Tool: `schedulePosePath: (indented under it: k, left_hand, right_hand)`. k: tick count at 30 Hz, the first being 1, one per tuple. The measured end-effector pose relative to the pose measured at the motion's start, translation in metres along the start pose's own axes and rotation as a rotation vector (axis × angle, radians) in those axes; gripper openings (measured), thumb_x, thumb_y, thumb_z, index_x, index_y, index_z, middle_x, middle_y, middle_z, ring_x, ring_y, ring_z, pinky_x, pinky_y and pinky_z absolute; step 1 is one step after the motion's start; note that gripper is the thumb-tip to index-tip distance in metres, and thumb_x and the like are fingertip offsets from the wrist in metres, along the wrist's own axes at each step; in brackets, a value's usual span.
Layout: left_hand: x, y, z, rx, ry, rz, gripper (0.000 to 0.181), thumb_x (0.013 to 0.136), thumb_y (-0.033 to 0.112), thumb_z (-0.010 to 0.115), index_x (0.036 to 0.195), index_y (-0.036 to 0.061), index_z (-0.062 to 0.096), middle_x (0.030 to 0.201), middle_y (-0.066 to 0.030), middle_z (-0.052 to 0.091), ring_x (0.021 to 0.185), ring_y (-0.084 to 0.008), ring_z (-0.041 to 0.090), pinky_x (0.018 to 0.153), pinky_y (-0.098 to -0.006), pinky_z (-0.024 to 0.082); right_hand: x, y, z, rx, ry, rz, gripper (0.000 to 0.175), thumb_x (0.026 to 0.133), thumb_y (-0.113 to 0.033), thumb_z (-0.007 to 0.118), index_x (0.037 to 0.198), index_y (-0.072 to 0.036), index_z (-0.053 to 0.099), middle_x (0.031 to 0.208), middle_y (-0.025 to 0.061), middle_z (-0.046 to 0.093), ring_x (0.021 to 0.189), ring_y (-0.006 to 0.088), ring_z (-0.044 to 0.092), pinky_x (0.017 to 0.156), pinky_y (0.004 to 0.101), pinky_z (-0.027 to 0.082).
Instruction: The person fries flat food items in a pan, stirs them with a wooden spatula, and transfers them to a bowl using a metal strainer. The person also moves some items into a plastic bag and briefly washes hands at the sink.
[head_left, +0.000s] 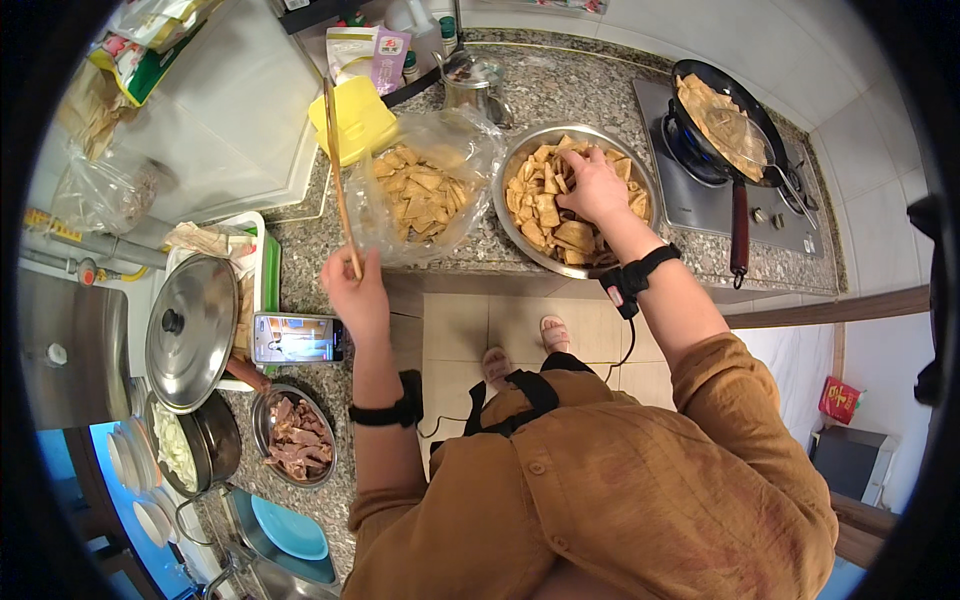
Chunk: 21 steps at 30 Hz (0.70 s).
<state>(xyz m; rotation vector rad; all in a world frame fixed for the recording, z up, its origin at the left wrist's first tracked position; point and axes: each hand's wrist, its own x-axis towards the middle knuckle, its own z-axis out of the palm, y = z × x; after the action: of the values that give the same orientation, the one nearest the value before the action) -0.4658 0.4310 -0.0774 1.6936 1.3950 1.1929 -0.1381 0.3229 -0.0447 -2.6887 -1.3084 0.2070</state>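
Observation:
My left hand (355, 289) is closed round the lower end of a pair of long wooden chopsticks (337, 180), which point away from me. My right hand (598, 184) reaches into a steel bowl (504, 217) of fried tofu pieces (546, 211); its fingers are bent over the pieces, and whether they grip one is hidden. Between my hands lies an open clear plastic bag (469, 157) with more tofu pieces (421, 196). At the right, a black wok (766, 127) holds flat golden pieces (697, 101), with a wire skimmer (739, 135) resting on them.
Blue flame shows on the gas stove (701, 206); the wok's wooden handle (739, 225) projects over the counter edge. Toward the left are a yellow container (352, 112), a phone (298, 339), a metal lid (191, 334), a bowl of sliced meat (300, 439) and a pot of cut vegetables (214, 442).

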Motion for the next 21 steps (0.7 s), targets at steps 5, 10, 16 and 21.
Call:
schedulePosePath:
  k: [5,10,16,21]
  left_hand:
    - [0.018,-0.009,0.036,0.000,0.046,-0.001,0.021,0.078,0.010,0.077,0.084,0.0051,0.057,0.086,-0.0062,0.053,0.075,-0.0154,0.050,0.067,-0.0265,0.043]
    - [0.018,-0.004,0.033,-0.058,0.085,-0.089,0.019,0.082,0.006,0.073,0.082,0.0056,0.054,0.073,0.0007,0.051,0.064,-0.0090,0.048,0.061,-0.0249,0.043]
    - [0.025,0.008,0.020,-0.325,0.137,-0.043,0.011,0.089,0.003,0.065,0.089,0.0042,0.054,0.079,0.0018,0.055,0.070,-0.0056,0.048,0.063,-0.0218,0.041]
    - [0.016,0.013,0.018,-0.311,0.109,-0.084,0.011,0.088,0.003,0.066,0.087,0.0045,0.054,0.079,0.0022,0.054,0.069,-0.0050,0.047,0.062,-0.0206,0.039]
  right_hand:
    - [0.006,0.004,0.006,-0.040,0.033,-0.071,0.078,0.064,-0.023,0.082,0.134,-0.034,0.050,0.135,0.0128,0.047,0.119,0.0329,0.052,0.095,0.0403,0.049]
    - [0.010,0.030,0.012,0.170,0.160,-0.117,0.047,0.065,-0.022,0.078,0.112,-0.025,0.071,0.131,0.0114,0.052,0.116,0.0284,0.056,0.096,0.0369,0.048]
    - [0.021,0.052,0.011,0.516,0.316,-0.127,0.040,0.065,-0.018,0.077,0.105,-0.017,0.074,0.125,0.0103,0.055,0.109,0.0271,0.059,0.094,0.0343,0.049]
    - [0.023,0.056,0.011,0.628,0.433,-0.123,0.036,0.067,-0.015,0.076,0.103,-0.015,0.074,0.123,0.0083,0.055,0.109,0.0259,0.059,0.095,0.0339,0.048]
